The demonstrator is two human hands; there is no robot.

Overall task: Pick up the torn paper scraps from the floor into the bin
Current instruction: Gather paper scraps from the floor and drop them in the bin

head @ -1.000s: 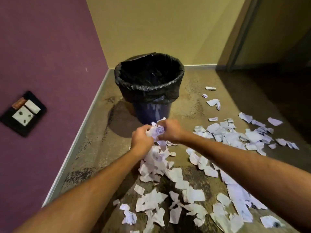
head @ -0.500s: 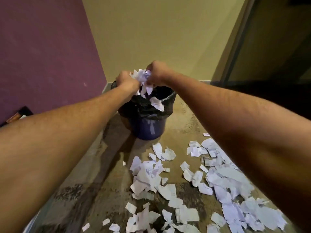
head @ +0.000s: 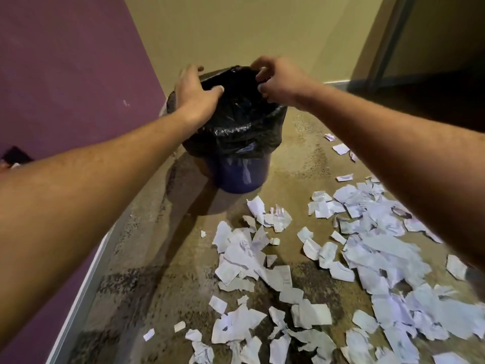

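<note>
A blue bin (head: 240,177) lined with a black plastic bag (head: 244,132) stands in the corner of the floor. Both hands hover over its mouth. My left hand (head: 195,91) is spread open above the left rim, fingers apart and empty. My right hand (head: 278,80) hangs over the right rim with fingers loosely curled and nothing visible in them. Several torn white paper scraps (head: 252,256) lie scattered on the floor in front of the bin, with a denser spread (head: 380,232) to the right.
A purple wall (head: 65,74) with a pale skirting board (head: 86,279) runs along the left. A beige wall (head: 249,30) stands behind the bin. A dark doorway (head: 433,61) opens at the right. The floor is mottled brown.
Both hands rose from the floor with a bunch of scraps, carried it over the bin and let it go. They are now empty, fingers spread above the bag.
</note>
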